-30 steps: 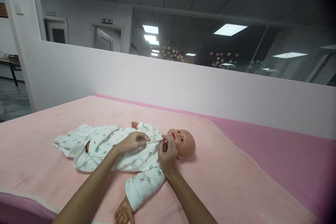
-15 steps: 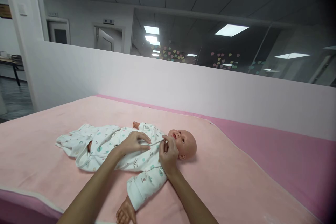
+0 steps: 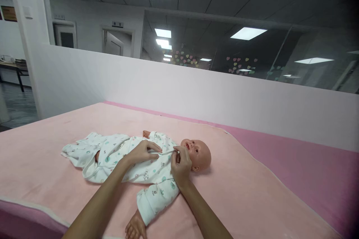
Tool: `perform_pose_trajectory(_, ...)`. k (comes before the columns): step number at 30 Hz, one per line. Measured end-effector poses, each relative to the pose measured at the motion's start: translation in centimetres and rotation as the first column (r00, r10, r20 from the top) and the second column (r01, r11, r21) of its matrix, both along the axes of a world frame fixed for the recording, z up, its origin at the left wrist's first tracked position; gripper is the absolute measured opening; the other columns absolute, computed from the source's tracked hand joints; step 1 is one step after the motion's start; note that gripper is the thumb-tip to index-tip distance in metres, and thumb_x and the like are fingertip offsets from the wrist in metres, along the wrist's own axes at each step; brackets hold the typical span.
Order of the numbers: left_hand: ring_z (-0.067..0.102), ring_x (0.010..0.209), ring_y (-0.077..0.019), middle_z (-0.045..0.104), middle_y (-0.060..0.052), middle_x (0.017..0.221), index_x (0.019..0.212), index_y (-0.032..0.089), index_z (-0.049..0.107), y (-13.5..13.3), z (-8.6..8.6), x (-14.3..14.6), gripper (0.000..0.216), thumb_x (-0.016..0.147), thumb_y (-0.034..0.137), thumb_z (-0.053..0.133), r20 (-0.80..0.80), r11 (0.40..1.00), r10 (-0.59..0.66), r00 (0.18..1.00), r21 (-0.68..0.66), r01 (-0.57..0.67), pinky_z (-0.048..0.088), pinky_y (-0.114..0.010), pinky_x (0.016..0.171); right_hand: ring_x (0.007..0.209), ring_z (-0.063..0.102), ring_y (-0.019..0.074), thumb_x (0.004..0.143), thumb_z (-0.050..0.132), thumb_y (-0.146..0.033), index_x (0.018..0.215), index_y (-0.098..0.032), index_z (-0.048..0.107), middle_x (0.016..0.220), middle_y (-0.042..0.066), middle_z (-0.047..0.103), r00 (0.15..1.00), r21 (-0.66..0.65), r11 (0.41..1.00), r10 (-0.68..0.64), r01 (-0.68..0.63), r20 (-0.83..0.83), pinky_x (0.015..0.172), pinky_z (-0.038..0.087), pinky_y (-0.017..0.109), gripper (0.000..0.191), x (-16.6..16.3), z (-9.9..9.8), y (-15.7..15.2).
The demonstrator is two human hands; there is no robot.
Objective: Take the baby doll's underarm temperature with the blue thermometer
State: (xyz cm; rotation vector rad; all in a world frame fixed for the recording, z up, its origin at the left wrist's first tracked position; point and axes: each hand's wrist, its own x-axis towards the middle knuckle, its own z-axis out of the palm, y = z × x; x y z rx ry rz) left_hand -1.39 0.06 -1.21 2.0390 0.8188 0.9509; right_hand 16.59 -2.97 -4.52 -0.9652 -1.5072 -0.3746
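A baby doll point(image 3: 202, 154) lies on its back, head to the right, dressed in a white printed baby romper point(image 3: 153, 171). My left hand point(image 3: 143, 153) rests over the doll's chest, thumb and forefinger closed on the romper's front edge. Close to the doll's chin, my right hand point(image 3: 181, 164) pinches the same edge near the neckline. Between both hands the edge is drawn into a straight line. One doll hand point(image 3: 135, 227) sticks out of the near sleeve, palm down. The exact spot under my right fingertips is hidden.
A peach-pink mat point(image 3: 241, 194) lies under the doll, over a darker pink surface point(image 3: 314, 168). Behind it runs a low white wall point(image 3: 196, 89) with glass above. At the far left stands a table point(image 3: 17, 68) with things on it.
The view has shifted very slightly. Both hands keep their places on the romper, and the doll lies as before.
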Motion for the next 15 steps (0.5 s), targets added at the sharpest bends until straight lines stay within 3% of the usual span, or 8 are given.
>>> perform_pose_trajectory(10, 0.062, 0.084, -0.0170, 0.070, -0.001, 0.087, 0.083, 0.020, 0.070, -0.48, 0.14, 0.48, 0.018, 0.069, 0.020, 0.059, -0.015, 0.981, 0.139, 0.990, 0.139, -0.136, 0.047, -0.024, 0.075, 0.067, 0.054, 0.0126, 0.079, 0.042, -0.010, 0.085, -0.019, 0.055, 0.077, 0.002, 0.057, 1.000, 0.014, 1.000, 0.015, -0.015, -0.009, 0.058, 0.043, 0.024, 0.016, -0.01, -0.09, 0.19)
perform_pose_trajectory(15, 0.061, 0.081, -0.0155, 0.069, 0.000, 0.084, 0.079, 0.020, 0.069, -0.59, 0.10, 0.96, 0.017, 0.070, 0.018, 0.055, 0.002, 0.926, 0.247, 0.969, 0.295, -0.237, 0.045, -0.024, 0.076, 0.069, 0.053, 0.0129, 0.079, 0.043, -0.010, 0.085, -0.019, 0.055, 0.078, 0.003, 0.056, 0.999, 0.008, 1.000, 0.029, -0.028, -0.020, 0.059, 0.043, 0.024, 0.016, 0.02, -0.13, 0.16)
